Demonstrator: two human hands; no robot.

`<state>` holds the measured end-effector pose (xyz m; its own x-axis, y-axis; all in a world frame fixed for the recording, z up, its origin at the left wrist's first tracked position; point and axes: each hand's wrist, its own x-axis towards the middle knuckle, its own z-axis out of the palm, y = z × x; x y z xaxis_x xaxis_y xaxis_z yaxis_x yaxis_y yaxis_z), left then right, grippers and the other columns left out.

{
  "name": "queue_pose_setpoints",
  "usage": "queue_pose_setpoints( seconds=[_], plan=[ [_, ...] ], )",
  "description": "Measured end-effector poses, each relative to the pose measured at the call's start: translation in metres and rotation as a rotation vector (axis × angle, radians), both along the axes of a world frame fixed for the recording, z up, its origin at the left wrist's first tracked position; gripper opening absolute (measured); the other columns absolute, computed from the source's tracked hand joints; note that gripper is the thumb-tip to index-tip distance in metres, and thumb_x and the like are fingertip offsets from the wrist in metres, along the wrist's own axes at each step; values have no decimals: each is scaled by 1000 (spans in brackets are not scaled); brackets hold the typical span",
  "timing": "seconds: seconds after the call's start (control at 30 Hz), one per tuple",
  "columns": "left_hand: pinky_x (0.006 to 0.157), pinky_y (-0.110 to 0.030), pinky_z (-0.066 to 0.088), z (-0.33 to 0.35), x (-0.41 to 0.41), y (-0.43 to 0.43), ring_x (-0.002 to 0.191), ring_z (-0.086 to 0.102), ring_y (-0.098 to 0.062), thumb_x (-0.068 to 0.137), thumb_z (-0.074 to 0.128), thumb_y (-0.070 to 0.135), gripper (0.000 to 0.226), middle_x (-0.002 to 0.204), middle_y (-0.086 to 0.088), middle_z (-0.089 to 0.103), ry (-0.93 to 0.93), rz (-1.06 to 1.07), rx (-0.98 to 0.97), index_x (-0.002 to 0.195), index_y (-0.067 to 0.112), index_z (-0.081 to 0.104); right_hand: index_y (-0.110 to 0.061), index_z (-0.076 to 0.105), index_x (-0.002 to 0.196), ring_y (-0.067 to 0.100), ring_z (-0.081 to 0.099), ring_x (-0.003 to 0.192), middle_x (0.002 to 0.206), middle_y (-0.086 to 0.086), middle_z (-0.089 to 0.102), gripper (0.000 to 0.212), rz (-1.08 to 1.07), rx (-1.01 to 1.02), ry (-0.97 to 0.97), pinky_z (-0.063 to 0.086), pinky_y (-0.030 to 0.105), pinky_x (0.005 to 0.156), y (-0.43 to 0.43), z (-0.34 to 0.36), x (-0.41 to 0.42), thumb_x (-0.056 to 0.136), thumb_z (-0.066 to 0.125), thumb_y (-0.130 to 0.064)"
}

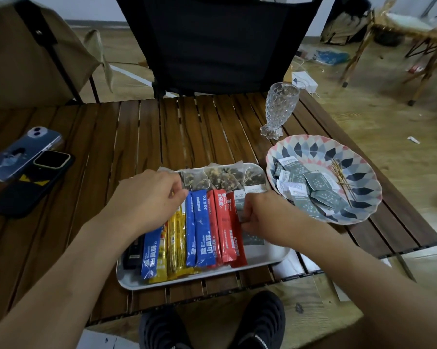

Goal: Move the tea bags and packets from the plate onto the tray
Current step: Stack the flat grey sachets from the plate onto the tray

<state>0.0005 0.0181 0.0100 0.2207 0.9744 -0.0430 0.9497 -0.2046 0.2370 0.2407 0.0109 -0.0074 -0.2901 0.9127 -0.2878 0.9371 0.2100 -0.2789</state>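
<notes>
The left hand (147,197) lay knuckles-up over the far left part of the tray (275,255), its fingers curled down at the top ends of the yellow stick packets (177,238); whether it held anything could not be told. The right hand (259,214) sat over the tray's right side, fingers and thumb pinching a grey-green packet (241,212) just beside the red stick packets (225,227). Blue stick packets (201,230) lay between the yellow and red ones, and black ones (133,253) at the tray's left edge. Mesh tea bags (222,178) lined the tray's far edge. Just right of the tray stood the patterned plate (373,187), with more grey-green packets (310,187) heaped in it. Beyond the tray's far right corner a cut glass (280,109) stood upright on the slatted wooden counter (136,127). Well left of the tray lay two phones (33,182), one overlapping the other
</notes>
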Motion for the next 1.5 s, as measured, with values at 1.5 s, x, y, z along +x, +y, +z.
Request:
queue_pose_setpoints(
  seconds=[1.5],
  plan=[
    [63, -24, 52, -4, -2, 3, 77, 61, -2, 98, 48, 54, 23, 82, 13, 65, 32, -5, -5, 87, 35, 56, -28, 74, 83, 0, 56, 48, 63, -9, 69, 11, -128, 114, 275, 39, 9, 48, 14, 70, 75, 83, 75, -39]
  ],
)
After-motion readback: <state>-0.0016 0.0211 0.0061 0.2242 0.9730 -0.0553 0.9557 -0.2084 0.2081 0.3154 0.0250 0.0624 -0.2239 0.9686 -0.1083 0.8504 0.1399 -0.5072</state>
